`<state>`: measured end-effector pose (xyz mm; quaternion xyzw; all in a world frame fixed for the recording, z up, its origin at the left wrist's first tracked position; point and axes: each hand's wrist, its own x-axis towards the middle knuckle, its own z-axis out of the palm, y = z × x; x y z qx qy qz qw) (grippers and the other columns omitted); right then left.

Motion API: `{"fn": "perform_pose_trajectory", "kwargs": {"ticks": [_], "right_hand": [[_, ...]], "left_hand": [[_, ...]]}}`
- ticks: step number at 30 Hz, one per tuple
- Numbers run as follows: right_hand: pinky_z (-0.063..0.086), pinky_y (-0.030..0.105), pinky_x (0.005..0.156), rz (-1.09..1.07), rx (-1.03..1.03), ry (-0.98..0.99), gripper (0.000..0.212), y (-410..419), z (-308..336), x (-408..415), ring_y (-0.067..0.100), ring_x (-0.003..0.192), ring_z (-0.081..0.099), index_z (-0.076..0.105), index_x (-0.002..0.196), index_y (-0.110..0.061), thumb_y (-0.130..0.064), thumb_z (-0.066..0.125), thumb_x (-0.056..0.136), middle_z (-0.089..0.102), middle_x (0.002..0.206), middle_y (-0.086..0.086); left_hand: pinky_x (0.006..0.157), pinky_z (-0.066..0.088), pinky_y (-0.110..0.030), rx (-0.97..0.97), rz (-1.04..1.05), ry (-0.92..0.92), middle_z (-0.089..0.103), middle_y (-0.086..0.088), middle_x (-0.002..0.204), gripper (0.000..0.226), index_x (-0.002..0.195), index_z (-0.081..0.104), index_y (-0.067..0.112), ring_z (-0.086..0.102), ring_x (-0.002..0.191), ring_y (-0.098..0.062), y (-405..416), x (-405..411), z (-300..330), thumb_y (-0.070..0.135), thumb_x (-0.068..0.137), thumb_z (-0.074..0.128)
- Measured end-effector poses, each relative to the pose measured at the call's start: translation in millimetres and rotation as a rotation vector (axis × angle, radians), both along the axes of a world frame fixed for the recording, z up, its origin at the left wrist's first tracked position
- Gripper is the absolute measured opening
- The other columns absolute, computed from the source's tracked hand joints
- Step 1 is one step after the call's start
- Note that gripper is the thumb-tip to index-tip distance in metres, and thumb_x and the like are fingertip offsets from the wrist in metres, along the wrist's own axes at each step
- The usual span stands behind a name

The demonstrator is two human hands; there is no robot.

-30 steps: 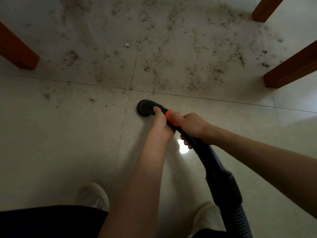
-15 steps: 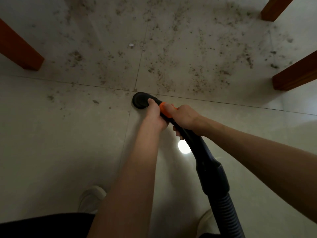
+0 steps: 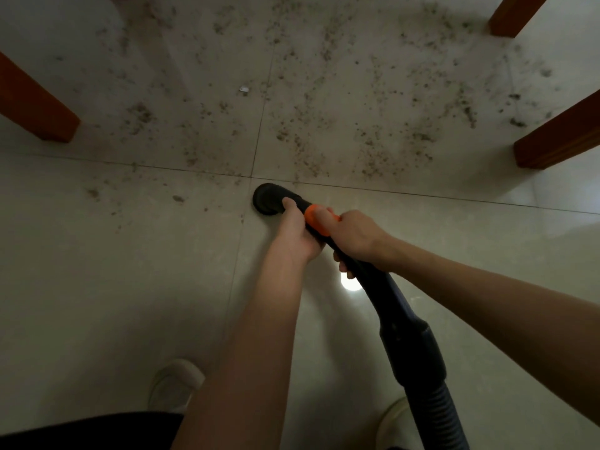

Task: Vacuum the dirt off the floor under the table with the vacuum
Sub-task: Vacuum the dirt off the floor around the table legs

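Note:
A black vacuum hose [image 3: 406, 332] with an orange collar [image 3: 316, 222] ends in a round black nozzle [image 3: 268, 198] pressed to the pale tiled floor, just below a grout line. My left hand [image 3: 297, 230] grips the hose right behind the nozzle. My right hand [image 3: 352, 237] holds it just behind the orange collar. Dark dirt [image 3: 367, 138] is scattered thickly over the tiles beyond the nozzle, between the table legs. A few specks [image 3: 178, 198] lie left of the nozzle.
Wooden table legs stand at the left [image 3: 35, 108], the right [image 3: 558, 138] and the far right corner [image 3: 513, 14]. A small white scrap [image 3: 244, 89] lies among the dirt. My shoes [image 3: 175, 384] are at the bottom, either side of the hose.
The nozzle and both hands have slid forward and slightly left along the floor, closer to the grout line and the edge of the dirt patch.

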<state>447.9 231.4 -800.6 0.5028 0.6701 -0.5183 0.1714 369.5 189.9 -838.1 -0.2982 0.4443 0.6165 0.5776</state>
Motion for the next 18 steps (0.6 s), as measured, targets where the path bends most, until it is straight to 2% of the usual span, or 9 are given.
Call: {"fn": "perform_pose_trajectory", "kwargs": {"ticks": [3, 5, 6, 9, 11, 14, 18], "right_hand": [[0.048, 0.024, 0.041, -0.047, 0.037, -0.010, 0.057, 2, -2, 11, 0.020, 0.043, 0.056, 0.056, 0.085, 0.000, -0.053, 0.038, 0.095, 0.060, 0.063, 0.011], [0.046, 0.024, 0.042, -0.083, 0.059, -0.010, 0.059, 7, -2, 15, 0.021, 0.044, 0.056, 0.057, 0.089, 0.002, -0.053, 0.036, 0.095, 0.060, 0.065, 0.012], [0.046, 0.024, 0.042, -0.099, 0.065, -0.013, 0.060, 8, -2, 17, 0.021, 0.045, 0.057, 0.057, 0.090, 0.003, -0.053, 0.036, 0.096, 0.061, 0.066, 0.013], [0.045, 0.023, 0.042, -0.123, 0.074, -0.024, 0.059, 10, -4, 25, 0.020, 0.045, 0.056, 0.056, 0.090, 0.002, -0.053, 0.034, 0.096, 0.060, 0.066, 0.012], [0.045, 0.023, 0.041, -0.132, 0.080, -0.027, 0.059, 10, -6, 31, 0.019, 0.044, 0.056, 0.056, 0.088, 0.000, -0.053, 0.034, 0.097, 0.059, 0.065, 0.011], [0.045, 0.022, 0.040, -0.144, 0.092, -0.036, 0.060, 10, -9, 42, 0.017, 0.045, 0.056, 0.056, 0.088, -0.001, -0.055, 0.032, 0.097, 0.060, 0.066, 0.010], [0.044, 0.021, 0.038, -0.142, 0.106, -0.042, 0.060, 7, -12, 47, 0.016, 0.043, 0.056, 0.056, 0.091, -0.001, -0.055, 0.031, 0.097, 0.060, 0.066, 0.009]], "left_hand": [[0.074, 0.046, -0.033, 0.009, -0.037, -0.004, 0.057, -0.015, 0.082, 0.070, 0.128, 0.047, -0.001, 0.057, 0.073, -0.022, 8, 9, 5, 0.058, 0.096, 0.028], [0.078, 0.045, -0.032, 0.020, -0.058, 0.006, 0.059, -0.016, 0.085, 0.070, 0.128, 0.048, -0.002, 0.059, 0.080, -0.021, 15, 13, 7, 0.057, 0.096, 0.027], [0.081, 0.045, -0.033, 0.023, -0.074, 0.013, 0.060, -0.016, 0.086, 0.069, 0.126, 0.049, -0.001, 0.060, 0.083, -0.021, 18, 15, 9, 0.057, 0.096, 0.027], [0.085, 0.045, -0.033, 0.020, -0.116, 0.021, 0.058, -0.014, 0.081, 0.062, 0.111, 0.051, 0.000, 0.057, 0.073, -0.021, 22, 22, 10, 0.056, 0.097, 0.028], [0.084, 0.046, -0.033, 0.011, -0.131, 0.027, 0.058, -0.014, 0.082, 0.064, 0.116, 0.050, -0.001, 0.059, 0.075, -0.021, 23, 27, 8, 0.056, 0.096, 0.030], [0.084, 0.046, -0.034, 0.018, -0.168, 0.037, 0.061, -0.016, 0.092, 0.066, 0.126, 0.046, -0.002, 0.062, 0.095, -0.022, 23, 35, 6, 0.055, 0.096, 0.033], [0.085, 0.046, -0.034, 0.037, -0.193, 0.043, 0.060, -0.017, 0.095, 0.065, 0.133, 0.041, -0.002, 0.060, 0.097, -0.023, 20, 38, 5, 0.052, 0.097, 0.034]]}}
